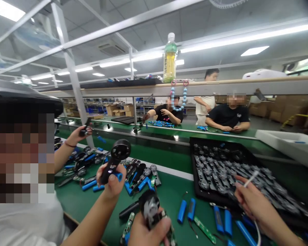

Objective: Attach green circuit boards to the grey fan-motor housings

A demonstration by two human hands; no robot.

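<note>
At the bottom middle, my left hand (146,230) is closed around an opened handheld fan (151,208), with its round head up and part of a green circuit board showing; it is somewhat blurred. My right hand (254,200) pinches a white cable (252,178), whose end sticks out past the fingertips and whose tail hangs below the palm. Under my right hand lies the near part of a black tray (199,191) filled with grey fan parts (222,172). Between my hands, blue battery cells (181,212) and a green circuit board (204,229) rest on the green bench.
On the left, a co-worker's hand (111,177) holds a black handheld fan (118,150). A heap of fan parts and blue cells (143,174) lies ahead. A white foam box (284,140) stands at right. Other people sit across the line. A bottle (170,59) stands on the shelf above.
</note>
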